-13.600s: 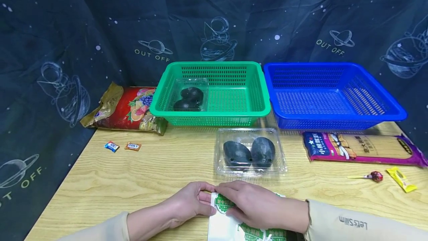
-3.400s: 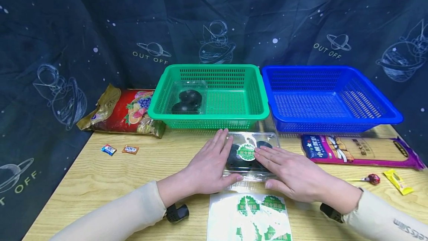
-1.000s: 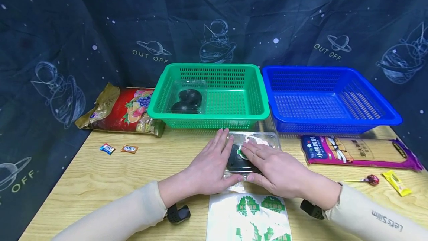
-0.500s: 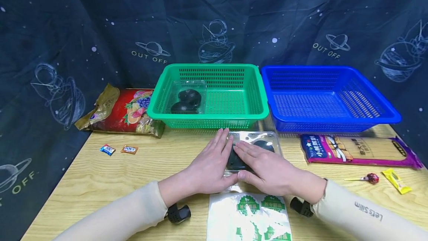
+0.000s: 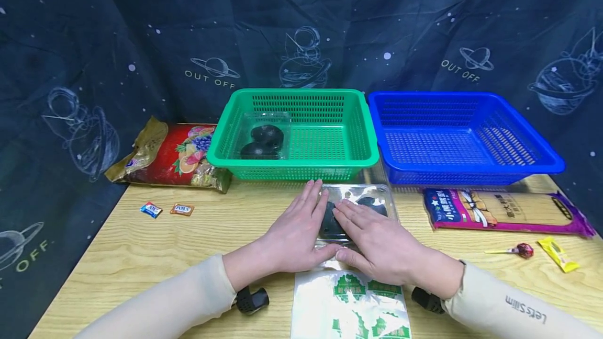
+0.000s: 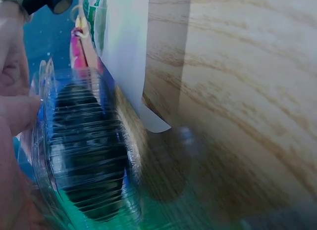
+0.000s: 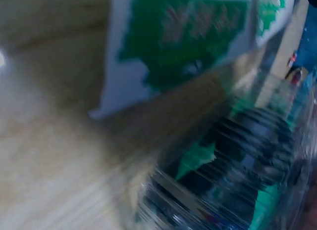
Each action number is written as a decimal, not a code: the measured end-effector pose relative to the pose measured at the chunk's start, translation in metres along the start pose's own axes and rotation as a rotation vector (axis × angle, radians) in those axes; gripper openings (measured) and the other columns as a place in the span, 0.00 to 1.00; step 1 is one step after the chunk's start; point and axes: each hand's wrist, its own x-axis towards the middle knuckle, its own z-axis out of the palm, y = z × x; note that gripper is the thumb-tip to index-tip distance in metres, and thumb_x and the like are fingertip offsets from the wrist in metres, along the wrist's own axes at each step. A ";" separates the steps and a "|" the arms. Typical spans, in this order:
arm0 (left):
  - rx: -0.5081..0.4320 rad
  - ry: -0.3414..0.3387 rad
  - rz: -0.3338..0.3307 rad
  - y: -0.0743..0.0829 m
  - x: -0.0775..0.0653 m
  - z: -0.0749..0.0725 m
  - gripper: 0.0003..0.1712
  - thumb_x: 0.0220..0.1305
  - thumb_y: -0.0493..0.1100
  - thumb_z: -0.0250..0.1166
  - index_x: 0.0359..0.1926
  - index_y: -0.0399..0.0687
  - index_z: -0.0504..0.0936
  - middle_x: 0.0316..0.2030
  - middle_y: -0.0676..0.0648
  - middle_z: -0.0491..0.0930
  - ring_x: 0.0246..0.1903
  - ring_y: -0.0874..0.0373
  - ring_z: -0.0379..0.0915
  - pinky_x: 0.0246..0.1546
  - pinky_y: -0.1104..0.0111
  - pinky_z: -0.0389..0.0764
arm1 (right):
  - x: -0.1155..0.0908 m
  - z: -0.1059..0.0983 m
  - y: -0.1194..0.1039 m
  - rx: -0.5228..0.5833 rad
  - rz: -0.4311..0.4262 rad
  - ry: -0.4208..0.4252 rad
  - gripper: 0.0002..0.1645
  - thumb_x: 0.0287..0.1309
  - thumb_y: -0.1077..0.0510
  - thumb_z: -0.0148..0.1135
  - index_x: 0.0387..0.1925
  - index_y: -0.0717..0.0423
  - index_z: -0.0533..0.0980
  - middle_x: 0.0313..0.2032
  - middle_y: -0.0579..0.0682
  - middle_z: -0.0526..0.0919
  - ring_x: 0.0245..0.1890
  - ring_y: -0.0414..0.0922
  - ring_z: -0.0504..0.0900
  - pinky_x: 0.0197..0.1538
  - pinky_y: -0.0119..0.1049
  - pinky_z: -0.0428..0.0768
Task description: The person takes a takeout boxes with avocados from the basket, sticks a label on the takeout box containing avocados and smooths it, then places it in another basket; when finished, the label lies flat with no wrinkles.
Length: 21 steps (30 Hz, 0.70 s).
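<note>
A person's two hands lie over a clear plastic box [image 5: 353, 190] on a wooden table [image 5: 188, 255], just in front of a green basket [image 5: 292, 164]. Dark, rounded fruit [image 5: 372, 203] shows through the lid. The left hand [image 5: 297, 237] lies along the box's left side, fingers straight, thumb at the near edge. The right hand [image 5: 383, 242] lies across the lid, fingers extended and close together; the thumb tips meet or nearly meet. Neither hand pinches anything. A few seconds ago a round green-and-white label showed on the lid, with the right hand at its side; that hand has since slid left and now hides the label. In the last half second it has barely shifted. This looks like smoothing the label flat, so the sticking seems nearly done, though its edges cannot be checked. The sticker sheet [image 5: 314, 302] lies just in front of the box, unmoved; another box [image 5: 265, 115] sits in the basket.
</note>
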 end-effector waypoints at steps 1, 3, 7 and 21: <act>-0.003 -0.003 0.001 0.000 0.000 0.000 0.57 0.62 0.73 0.47 0.73 0.33 0.46 0.73 0.34 0.36 0.73 0.43 0.27 0.71 0.56 0.43 | 0.000 0.000 -0.001 -0.001 -0.003 0.003 0.42 0.69 0.36 0.42 0.67 0.66 0.61 0.68 0.61 0.62 0.70 0.53 0.57 0.68 0.46 0.59; -0.013 -0.003 0.003 0.000 0.000 0.000 0.57 0.62 0.73 0.47 0.73 0.33 0.46 0.73 0.34 0.36 0.73 0.44 0.25 0.71 0.57 0.42 | 0.000 0.000 -0.002 0.002 -0.008 0.004 0.43 0.69 0.36 0.42 0.68 0.66 0.60 0.68 0.61 0.62 0.70 0.53 0.57 0.68 0.46 0.59; -0.018 0.012 0.013 -0.001 0.000 0.001 0.56 0.62 0.72 0.48 0.72 0.31 0.47 0.73 0.33 0.37 0.72 0.43 0.26 0.70 0.55 0.44 | 0.002 0.000 -0.006 0.028 0.014 -0.015 0.42 0.69 0.36 0.40 0.69 0.65 0.60 0.69 0.60 0.61 0.71 0.51 0.56 0.69 0.45 0.59; -0.001 0.005 0.002 -0.001 0.001 0.002 0.58 0.62 0.74 0.47 0.72 0.31 0.46 0.73 0.34 0.35 0.72 0.45 0.24 0.70 0.56 0.44 | 0.005 0.007 -0.026 0.002 0.203 -0.068 0.51 0.66 0.28 0.31 0.70 0.66 0.53 0.71 0.62 0.54 0.72 0.53 0.50 0.70 0.49 0.53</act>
